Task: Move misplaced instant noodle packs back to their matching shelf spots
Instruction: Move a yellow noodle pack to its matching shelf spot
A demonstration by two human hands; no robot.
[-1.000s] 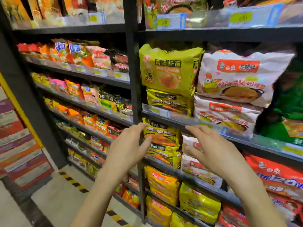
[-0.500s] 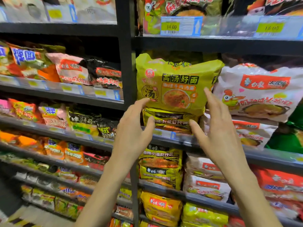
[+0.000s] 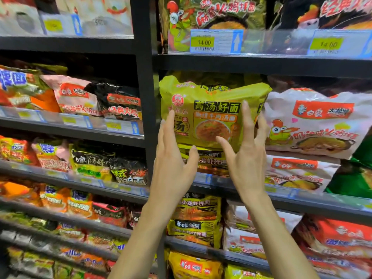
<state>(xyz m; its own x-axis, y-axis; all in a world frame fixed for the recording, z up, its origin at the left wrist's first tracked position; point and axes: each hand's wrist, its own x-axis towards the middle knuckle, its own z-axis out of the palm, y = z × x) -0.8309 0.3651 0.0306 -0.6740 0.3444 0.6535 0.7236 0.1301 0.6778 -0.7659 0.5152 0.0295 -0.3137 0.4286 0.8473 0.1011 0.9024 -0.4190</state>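
The yellow multipack [image 3: 213, 109] is seen lying atop a darker pack [image 3: 209, 160] on the shelf [image 3: 302, 200], between both spread hands — left hand [image 3: 173, 158], right hand [image 3: 245, 156] — not yet gripped. It is judged light, soft and crinkly (slippery film); its side edges should be taken. Room either side of the grip is tight, a white pack [image 3: 314, 121] touching its right edge.

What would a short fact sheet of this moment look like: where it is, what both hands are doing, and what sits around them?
place: store shelving packed with instant noodle packs
target: yellow-green pack, top of its stack
left hand: open, fingertips at the pack's left edge
right hand: open, fingers spread over the pack's front right
grip: not closed yet
under it: darker yellow pack
right neighbour: white pack with a chicken cartoon
shelf above: price label reading 14.00
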